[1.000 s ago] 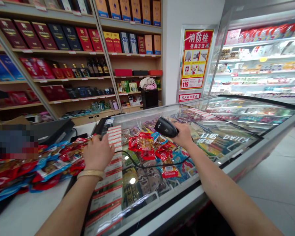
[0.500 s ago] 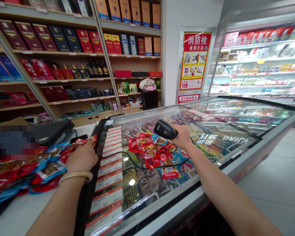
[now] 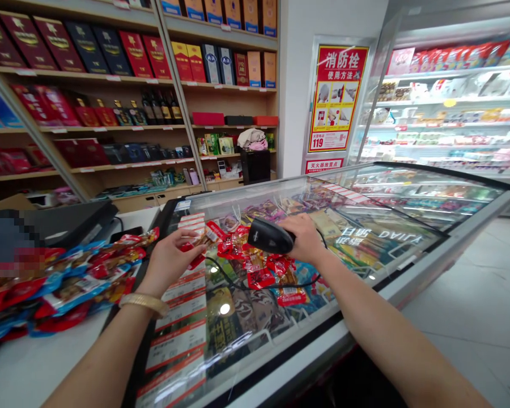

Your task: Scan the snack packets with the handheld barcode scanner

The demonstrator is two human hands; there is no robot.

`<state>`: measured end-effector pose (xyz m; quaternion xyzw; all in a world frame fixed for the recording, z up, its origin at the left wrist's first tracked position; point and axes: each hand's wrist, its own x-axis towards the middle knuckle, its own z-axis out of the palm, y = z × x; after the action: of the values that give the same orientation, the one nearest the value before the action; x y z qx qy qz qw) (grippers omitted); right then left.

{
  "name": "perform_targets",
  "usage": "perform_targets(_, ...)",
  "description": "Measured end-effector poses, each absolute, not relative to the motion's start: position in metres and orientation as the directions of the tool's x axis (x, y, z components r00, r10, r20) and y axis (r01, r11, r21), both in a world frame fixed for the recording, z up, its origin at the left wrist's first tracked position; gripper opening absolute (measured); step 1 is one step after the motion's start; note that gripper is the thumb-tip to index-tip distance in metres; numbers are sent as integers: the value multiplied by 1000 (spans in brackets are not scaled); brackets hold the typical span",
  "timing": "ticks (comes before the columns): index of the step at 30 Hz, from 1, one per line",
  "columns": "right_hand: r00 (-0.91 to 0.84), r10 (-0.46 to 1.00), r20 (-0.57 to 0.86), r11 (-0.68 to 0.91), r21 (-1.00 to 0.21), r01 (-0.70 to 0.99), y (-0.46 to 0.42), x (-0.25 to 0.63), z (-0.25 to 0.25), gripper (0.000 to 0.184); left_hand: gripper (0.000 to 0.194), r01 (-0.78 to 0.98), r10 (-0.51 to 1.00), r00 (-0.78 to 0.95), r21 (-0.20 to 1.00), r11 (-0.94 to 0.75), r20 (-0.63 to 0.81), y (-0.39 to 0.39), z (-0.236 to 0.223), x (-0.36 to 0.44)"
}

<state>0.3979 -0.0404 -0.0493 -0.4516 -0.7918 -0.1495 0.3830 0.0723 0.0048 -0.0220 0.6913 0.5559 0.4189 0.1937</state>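
Observation:
My right hand (image 3: 305,237) is wrapped round a black barcode scanner (image 3: 270,236), whose head points left toward my other hand. With thumb and fingers pinched, my left hand (image 3: 173,255) holds a small red snack packet (image 3: 196,258) over the left end of the freezer's glass lid. Several more red snack packets (image 3: 261,277) lie in a loose pile on the glass, just below the scanner. Its black cable (image 3: 233,283) loops across the lid around them. On the white counter to the left is a larger heap of red and blue snack packets (image 3: 80,283).
The chest freezer (image 3: 408,283) stretches away to the right, with bagged goods under its glass. Price labels (image 3: 176,334) line its left end. A dark flat device (image 3: 76,218) stands on the counter. Shelves of boxed bottles (image 3: 85,45) and a lit refrigerated display (image 3: 450,107) stand behind.
My left hand has moved right from the counter heap to above the freezer glass, bringing a packet with it. The scanner has shifted slightly left and down in my right hand.

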Motion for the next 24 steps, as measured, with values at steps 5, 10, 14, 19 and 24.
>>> perform_targets(5, -399, 616, 679, 599, -75, 797, -44, 388, -46, 26, 42, 666, 908, 63, 661, -347, 414, 6, -24, 72)
perform_targets(10, -439, 637, 633, 607, -62, 792, -43, 388, -46, 24, 46, 640, 913, 78, 682, -355, 402, 4, -24, 72)
perform_targets(14, -453, 642, 618, 608, -51, 792, -43, 388, -46, 23, 48, 616, 916, 87, 701, -359, 393, 2, -22, 74)
perform_targets(19, -442, 630, 639, 609, -54, 791, -43, 388, -46, 22, 46, 600, 918, 102, 712, -364, 383, 0, -21, 74)
perform_targets(24, -343, 620, 706, 561, -93, 823, -40, 394, -49, 26, 44, 553, 904, 71, 738, -388, 422, 4, -31, 87)
